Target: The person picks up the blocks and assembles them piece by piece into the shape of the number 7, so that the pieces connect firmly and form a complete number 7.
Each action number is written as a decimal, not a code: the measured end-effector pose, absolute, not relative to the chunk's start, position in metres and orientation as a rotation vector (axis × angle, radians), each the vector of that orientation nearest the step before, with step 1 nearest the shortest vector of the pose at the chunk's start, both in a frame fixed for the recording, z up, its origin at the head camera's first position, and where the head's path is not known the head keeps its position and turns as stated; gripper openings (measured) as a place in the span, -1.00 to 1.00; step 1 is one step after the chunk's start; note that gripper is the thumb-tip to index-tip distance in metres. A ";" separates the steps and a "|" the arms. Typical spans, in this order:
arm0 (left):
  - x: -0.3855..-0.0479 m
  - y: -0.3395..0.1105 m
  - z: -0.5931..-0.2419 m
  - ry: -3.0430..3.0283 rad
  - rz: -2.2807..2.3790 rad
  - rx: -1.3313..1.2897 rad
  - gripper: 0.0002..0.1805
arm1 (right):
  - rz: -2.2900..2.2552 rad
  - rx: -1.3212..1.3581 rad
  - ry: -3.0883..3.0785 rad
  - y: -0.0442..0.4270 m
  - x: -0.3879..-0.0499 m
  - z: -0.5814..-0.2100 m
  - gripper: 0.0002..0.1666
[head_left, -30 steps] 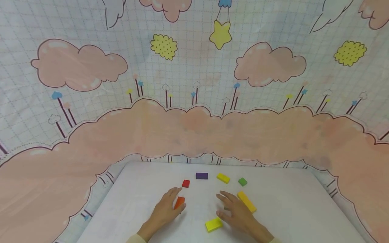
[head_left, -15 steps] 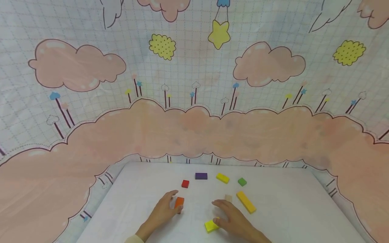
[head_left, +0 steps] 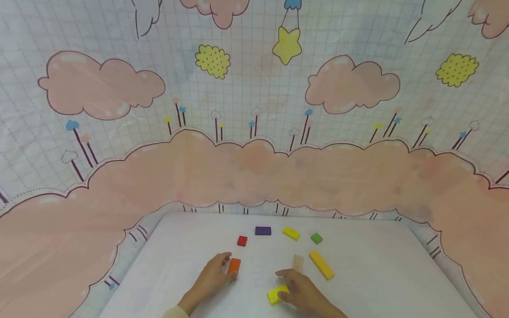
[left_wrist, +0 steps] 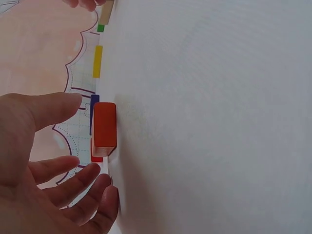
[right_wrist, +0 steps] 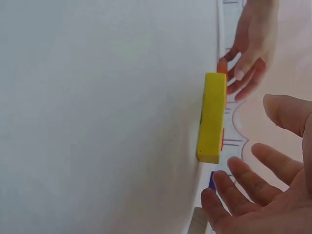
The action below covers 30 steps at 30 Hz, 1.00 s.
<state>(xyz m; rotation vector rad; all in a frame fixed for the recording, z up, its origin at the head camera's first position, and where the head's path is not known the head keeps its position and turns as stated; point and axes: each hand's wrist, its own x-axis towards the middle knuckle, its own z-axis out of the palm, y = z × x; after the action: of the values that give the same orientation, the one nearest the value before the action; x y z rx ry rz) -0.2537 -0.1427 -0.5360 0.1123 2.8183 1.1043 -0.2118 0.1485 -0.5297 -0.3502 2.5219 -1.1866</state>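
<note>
In the head view, your left hand (head_left: 210,277) stands lower left of centre, thumb and fingers apart beside the orange block (head_left: 235,265). Your right hand (head_left: 305,290), lower right of centre, has thumb and fingers apart at the lower yellow block (head_left: 273,296), bottom centre. A wooden block (head_left: 298,263) lies just above.

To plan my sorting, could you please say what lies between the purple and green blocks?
A yellow block lies between them in the head view.
</note>
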 end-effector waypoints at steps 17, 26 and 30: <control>-0.255 -0.144 -0.538 2.838 1.019 0.186 -0.30 | -1.208 -0.213 2.450 0.144 -0.214 -0.537 -0.56; -0.255 -0.145 -0.537 2.814 1.035 0.203 -0.33 | -1.185 -0.186 2.447 0.144 -0.217 -0.539 -0.62; -0.255 -0.146 -0.537 2.792 1.060 0.216 -0.40 | -1.170 -0.195 2.457 0.145 -0.220 -0.541 -0.67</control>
<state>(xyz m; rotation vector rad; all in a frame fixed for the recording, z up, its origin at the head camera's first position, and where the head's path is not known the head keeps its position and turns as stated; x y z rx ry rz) -0.2552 -0.1463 -0.5368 0.2159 2.7923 1.0601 -0.2198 0.1455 -0.5407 -0.1953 2.4566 -1.1696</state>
